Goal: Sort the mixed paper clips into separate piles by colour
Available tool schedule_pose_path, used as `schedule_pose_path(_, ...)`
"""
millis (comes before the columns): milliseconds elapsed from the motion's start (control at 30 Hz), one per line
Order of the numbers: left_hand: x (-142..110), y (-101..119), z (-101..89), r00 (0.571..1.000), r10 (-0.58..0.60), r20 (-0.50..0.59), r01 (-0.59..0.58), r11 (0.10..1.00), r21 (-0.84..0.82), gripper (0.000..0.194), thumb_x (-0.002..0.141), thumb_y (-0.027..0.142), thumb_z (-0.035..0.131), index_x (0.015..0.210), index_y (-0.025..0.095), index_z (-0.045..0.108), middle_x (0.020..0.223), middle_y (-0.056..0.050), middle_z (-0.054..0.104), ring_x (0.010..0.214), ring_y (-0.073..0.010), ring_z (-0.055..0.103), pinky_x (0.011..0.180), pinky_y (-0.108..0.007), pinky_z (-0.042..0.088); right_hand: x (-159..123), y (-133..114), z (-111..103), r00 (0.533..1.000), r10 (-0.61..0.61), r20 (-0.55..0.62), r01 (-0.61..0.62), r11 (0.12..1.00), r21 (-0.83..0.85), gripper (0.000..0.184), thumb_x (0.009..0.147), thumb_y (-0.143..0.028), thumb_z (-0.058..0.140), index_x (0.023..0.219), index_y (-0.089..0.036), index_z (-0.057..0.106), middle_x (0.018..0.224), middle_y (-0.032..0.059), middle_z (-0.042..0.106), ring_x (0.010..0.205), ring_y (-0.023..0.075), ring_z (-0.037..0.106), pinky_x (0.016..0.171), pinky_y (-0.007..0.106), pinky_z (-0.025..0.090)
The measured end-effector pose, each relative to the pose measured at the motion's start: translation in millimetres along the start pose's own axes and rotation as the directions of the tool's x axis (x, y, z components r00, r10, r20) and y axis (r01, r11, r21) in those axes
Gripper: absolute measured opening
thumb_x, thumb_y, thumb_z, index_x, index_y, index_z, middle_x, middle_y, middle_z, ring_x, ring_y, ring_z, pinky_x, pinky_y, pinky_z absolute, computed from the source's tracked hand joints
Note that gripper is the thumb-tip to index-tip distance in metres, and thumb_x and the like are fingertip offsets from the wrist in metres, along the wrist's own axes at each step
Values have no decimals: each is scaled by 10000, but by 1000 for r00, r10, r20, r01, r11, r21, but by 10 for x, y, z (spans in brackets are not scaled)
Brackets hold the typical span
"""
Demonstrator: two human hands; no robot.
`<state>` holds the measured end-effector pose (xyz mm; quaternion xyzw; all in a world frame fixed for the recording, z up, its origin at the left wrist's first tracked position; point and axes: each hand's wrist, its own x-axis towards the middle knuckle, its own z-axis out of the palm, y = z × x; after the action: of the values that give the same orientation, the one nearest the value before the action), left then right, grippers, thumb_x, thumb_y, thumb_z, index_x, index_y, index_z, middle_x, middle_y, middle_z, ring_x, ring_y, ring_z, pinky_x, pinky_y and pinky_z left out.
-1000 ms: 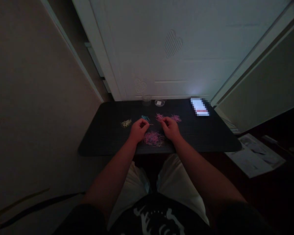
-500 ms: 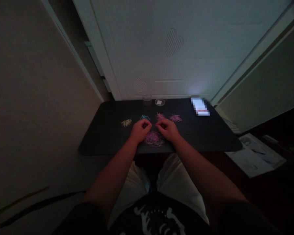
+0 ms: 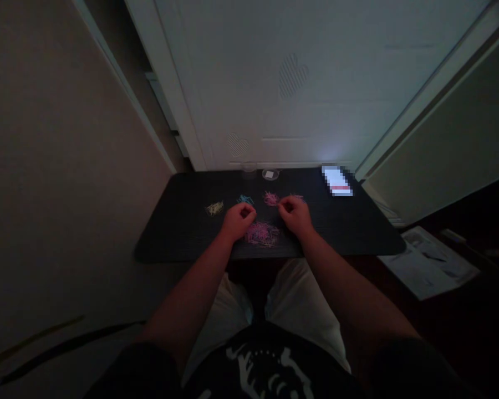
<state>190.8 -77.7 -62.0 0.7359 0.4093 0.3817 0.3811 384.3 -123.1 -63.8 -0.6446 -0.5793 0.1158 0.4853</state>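
My left hand (image 3: 237,221) is closed in a pinch, just left of and above a mixed pile of thin, short, mostly pink and purple pieces (image 3: 263,234). Thumb and forefinger of my right hand (image 3: 296,217) are pressed together beside a small pink pile (image 3: 271,199). Whatever either pinch holds is too small and dark to make out. Behind my left hand lies a little blue pile (image 3: 245,199), and farther left a pale yellow one (image 3: 215,208). Another pink pile (image 3: 298,198) is partly hidden by my right hand.
The dark tabletop (image 3: 178,233) stands against a white panel with heart reliefs. At its back edge are a clear container (image 3: 249,169) and a round clear lid (image 3: 270,175) with a white label. A lit phone (image 3: 337,181) lies back right. Papers (image 3: 430,260) lie lower right.
My right hand has moved right, away from my left, towards the pink piles. The thin piece stretched between both hands' fingertips no longer shows there. My left hand has barely moved.
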Motion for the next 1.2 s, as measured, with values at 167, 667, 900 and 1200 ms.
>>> schedule_pose_path(167,2,-11,13,999,25,46,-27,998,55,96,742,248,583,725,156,605,690,0,618,620,-107,551,587,-221,426,118,300,-363,971,122,-205,-186,927,-326,233,767,-316,539,801,-143,691,764,83,636,684,188,552,661,313,419)
schedule_pose_path(667,-24,-4,12,997,39,70,-48,990,131,123,751,279,575,760,169,630,691,-7,631,630,-124,564,589,-236,434,29,405,-568,939,220,-263,-273,944,-186,330,796,-231,407,927,-119,688,771,102,667,710,217,585,691,338,432)
schedule_pose_path(900,-21,4,16,996,46,74,-55,991,124,125,755,277,575,758,166,632,695,-8,636,621,-120,561,605,-239,440,-4,325,-536,976,206,-67,-215,959,-182,292,789,-198,399,917,-158,658,782,56,696,701,180,593,694,304,429)
schedule_pose_path(1200,-18,4,20,998,34,54,-42,987,155,126,760,271,570,784,171,644,704,-12,648,617,-130,573,589,-246,435,14,434,-532,975,178,-131,-192,976,-106,290,773,-257,412,863,-144,664,730,56,644,600,170,538,597,298,417)
